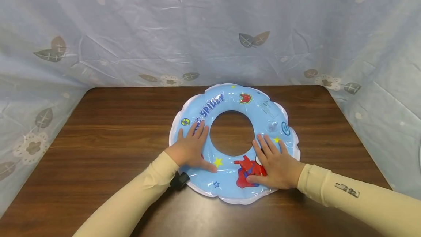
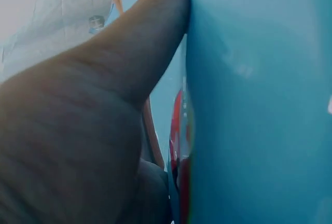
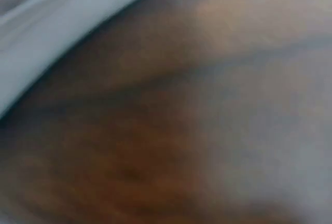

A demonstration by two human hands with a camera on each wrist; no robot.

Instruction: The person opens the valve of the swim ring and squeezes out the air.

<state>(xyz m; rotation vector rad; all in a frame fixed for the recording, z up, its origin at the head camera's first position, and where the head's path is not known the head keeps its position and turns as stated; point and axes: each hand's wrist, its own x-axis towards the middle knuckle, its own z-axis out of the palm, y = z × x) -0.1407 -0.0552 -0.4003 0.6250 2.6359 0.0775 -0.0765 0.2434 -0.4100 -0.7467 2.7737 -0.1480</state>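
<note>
A light blue inflatable swim ring with a white scalloped edge lies flat on the wooden table. Red figures, yellow stars and lettering are printed on it. On the ring's left side rests my left hand, its fingers spread and straight, covering part of the lettering. My right hand lies on the lower right of the ring, fingers also spread, partly over a red figure. In the left wrist view the left hand touches the shiny blue ring. The right wrist view is blurred and mostly shows tabletop.
The dark wooden table extends to both sides of the ring. A pale curtain with leaf and flower prints hangs behind the table and along its sides. A small black device sits at the left wrist.
</note>
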